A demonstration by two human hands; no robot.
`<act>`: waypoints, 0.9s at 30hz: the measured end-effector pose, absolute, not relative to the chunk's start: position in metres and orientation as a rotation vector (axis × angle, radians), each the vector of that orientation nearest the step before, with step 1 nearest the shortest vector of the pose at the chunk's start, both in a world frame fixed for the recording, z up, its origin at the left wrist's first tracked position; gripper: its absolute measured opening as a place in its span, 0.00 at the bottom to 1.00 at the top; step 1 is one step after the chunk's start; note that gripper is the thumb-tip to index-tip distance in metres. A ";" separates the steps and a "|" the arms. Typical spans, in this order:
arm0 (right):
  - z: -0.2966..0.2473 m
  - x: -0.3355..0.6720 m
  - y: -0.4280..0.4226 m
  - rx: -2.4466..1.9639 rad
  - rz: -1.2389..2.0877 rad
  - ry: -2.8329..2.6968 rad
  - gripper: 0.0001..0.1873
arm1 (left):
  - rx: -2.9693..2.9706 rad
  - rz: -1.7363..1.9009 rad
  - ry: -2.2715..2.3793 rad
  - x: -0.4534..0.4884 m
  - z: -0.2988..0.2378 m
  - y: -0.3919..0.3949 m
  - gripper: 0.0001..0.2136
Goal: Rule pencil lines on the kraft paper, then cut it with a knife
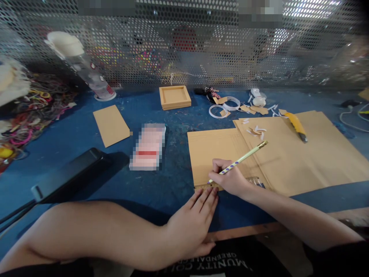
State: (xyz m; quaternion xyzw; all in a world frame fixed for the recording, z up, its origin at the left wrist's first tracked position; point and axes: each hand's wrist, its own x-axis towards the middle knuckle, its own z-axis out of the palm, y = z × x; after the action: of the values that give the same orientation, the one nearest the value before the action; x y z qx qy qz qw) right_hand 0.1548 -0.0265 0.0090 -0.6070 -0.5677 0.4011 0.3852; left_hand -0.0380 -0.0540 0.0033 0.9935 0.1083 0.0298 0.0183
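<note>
My right hand (pixel 229 177) grips a pale green pencil (pixel 243 157) with purple spots, its tip down at the near edge of a brown cardboard sheet (pixel 213 148). A clear ruler (pixel 203 187) lies along that edge. My left hand (pixel 196 219) presses its outstretched fingers on the ruler, close to the pencil tip. Part of the ruler shows again to the right of my right wrist. Larger brown sheets (pixel 311 157) lie stacked to the right, and a yellow utility knife (pixel 296 127) rests on them.
Behind stand a shallow cardboard tray (pixel 175 105), tape rolls (pixel 218 111) and scraps. A blurred phone (pixel 148 148), a small cardboard piece (pixel 112 125) and a black power strip (pixel 69 173) are on the left. Tangled wires (pixel 46 104) and a clear bottle (pixel 92 75) stand near the perforated metal screen (pixel 161 46).
</note>
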 end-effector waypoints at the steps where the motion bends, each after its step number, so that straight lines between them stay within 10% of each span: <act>1: 0.009 0.155 -0.027 -1.547 1.020 -1.445 0.11 | 3.084 0.092 0.338 -0.038 0.003 -0.054 0.42; 27: 0.027 0.292 0.026 -1.654 0.548 -1.237 0.14 | 3.370 0.631 0.359 -0.035 0.002 -0.038 0.17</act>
State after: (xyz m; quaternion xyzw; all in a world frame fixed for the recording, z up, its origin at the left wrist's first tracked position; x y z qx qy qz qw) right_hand 0.2921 0.0257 0.0270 -0.6786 -0.5072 0.2246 0.4815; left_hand -0.0354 -0.0377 0.0017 0.9661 0.1030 0.1810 -0.1524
